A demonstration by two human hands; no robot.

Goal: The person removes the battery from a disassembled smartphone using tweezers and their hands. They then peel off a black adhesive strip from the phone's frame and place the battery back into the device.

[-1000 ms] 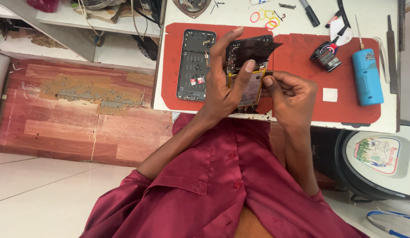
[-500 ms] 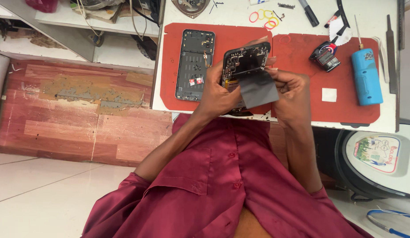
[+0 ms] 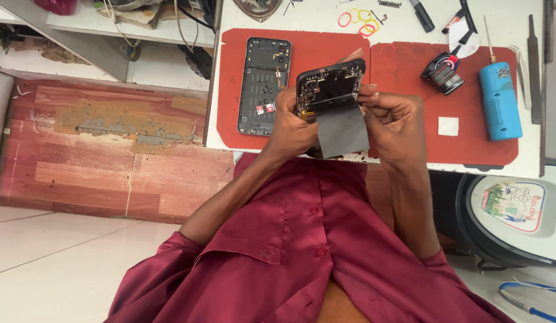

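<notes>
While both hands hold it above the near edge of the table, the opened phone body (image 3: pixel 329 90) lies tilted, its exposed circuit side facing up toward the camera and its long axis running roughly from 8 to 2 o'clock. The left hand (image 3: pixel 293 128) grasps its left end with curled fingers; the right hand (image 3: pixel 391 119) pinches its right end between thumb and fingertips. A dark grey sheet (image 3: pixel 344 131) hangs from the phone toward 6 o'clock, between the two hands. At 10 o'clock from the phone, a second phone frame (image 3: pixel 263 87) lies flat on the red work mat (image 3: pixel 409 84), its long axis running 12 to 6. Toward 3 o'clock stand a blue cylinder tool (image 3: pixel 500 101) and a small black-and-red gadget (image 3: pixel 442 73). Coloured rubber bands (image 3: pixel 359 17) lie on the white table (image 3: pixel 227 72) at 12 o'clock. Reddish floor tiles (image 3: pixel 104 155) spread at 9 o'clock.
</notes>
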